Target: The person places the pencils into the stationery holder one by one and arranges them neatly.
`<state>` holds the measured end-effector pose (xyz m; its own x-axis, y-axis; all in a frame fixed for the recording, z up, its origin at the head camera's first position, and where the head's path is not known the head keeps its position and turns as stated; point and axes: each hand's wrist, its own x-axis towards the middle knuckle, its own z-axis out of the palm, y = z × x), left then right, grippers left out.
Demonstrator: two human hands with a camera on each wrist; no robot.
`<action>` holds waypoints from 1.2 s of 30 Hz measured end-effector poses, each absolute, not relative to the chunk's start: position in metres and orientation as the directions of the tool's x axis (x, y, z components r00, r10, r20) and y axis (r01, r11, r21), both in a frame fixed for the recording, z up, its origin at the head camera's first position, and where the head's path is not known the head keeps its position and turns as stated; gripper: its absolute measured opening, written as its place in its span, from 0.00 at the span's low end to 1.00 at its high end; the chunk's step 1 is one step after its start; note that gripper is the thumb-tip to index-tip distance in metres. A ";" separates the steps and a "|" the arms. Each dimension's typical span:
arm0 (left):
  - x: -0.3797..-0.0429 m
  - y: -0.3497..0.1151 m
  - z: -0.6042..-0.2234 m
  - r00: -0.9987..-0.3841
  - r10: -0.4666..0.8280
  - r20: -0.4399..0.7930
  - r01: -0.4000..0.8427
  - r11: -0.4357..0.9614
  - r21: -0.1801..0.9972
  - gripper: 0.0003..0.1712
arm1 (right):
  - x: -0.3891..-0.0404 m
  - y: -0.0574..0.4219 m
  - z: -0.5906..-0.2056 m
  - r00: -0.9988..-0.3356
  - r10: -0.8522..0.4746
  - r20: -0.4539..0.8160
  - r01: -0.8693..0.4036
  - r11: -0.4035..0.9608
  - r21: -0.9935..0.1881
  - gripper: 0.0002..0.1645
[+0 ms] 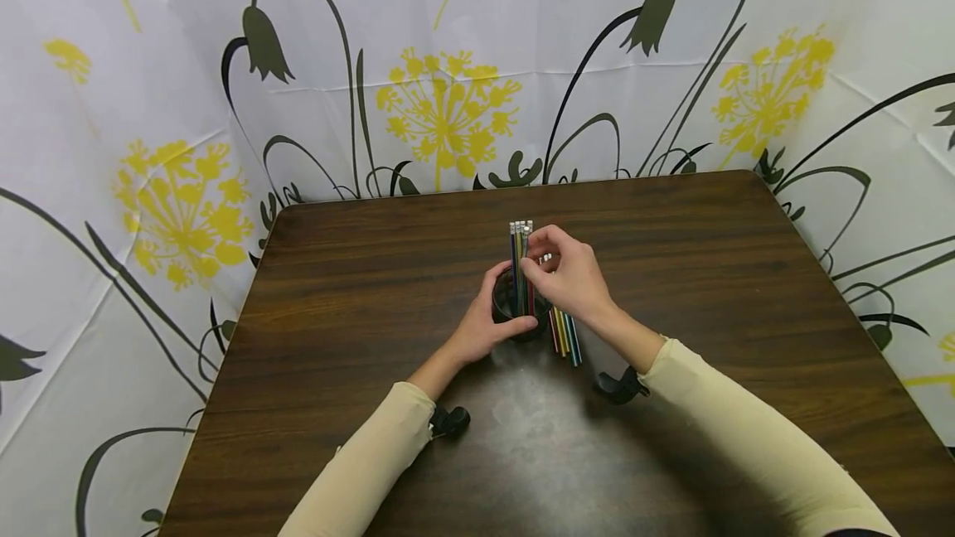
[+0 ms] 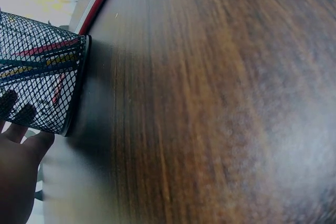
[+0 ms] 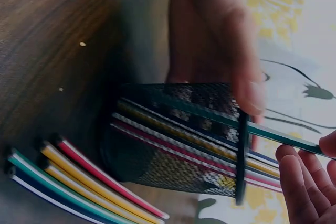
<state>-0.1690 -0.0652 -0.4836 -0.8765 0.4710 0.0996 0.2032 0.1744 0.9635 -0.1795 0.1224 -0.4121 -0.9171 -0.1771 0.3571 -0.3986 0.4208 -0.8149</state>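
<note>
Step in hand, as judged: placing a green pencil (image 3: 278,135) among others in a black mesh cup (image 3: 173,171). Whether it is going in or coming out, a single moment is not settling.

Left grip (image 1: 479,327): curling around the cup from the left, thumb lying along the near side, fingers wrapping the left and far side. It is closing about as far as the cup's width is allowing. The cup is appearing upright in the middle of the surface (image 1: 358,297); whether its base is bearing fully on the wood I cannot tell.

Right grip (image 1: 570,272): pinching the green pencil near its upper end, thumb against fingertips, nearly closed. The pencil's lower part is already passing the rim and showing through the mesh. Several other pencils are standing beside it, silver ends up.

Loose pencils (image 1: 561,338): lying just right of the cup, side by side; the right wrist view is showing red, two yellow, green and dark blue.

Next move, as judged: it is calling for a steady cup, the green pencil staying in line with the opening, and a gentle release, so that neighbouring pencils are not catching on the fingers.
</note>
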 end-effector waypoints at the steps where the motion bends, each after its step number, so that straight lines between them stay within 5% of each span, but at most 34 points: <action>1: -0.171 -0.065 -0.489 -0.877 0.469 0.104 0.205 0.171 0.964 0.49 | -0.179 0.121 -0.414 -0.915 -0.182 0.359 -0.403 0.427 -0.810 0.13; 36: -0.163 -0.064 -0.464 -0.877 0.479 0.046 0.183 0.243 0.953 0.51 | -0.198 0.100 -0.429 -0.916 -0.069 0.394 -0.338 0.659 -0.671 0.09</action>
<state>-0.1632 -0.0644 -0.4642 -0.8766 0.4789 0.0460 0.1827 0.2429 0.9527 -0.1978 0.1001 -0.4293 -0.9164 -0.0685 0.3945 -0.3383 0.6593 -0.6714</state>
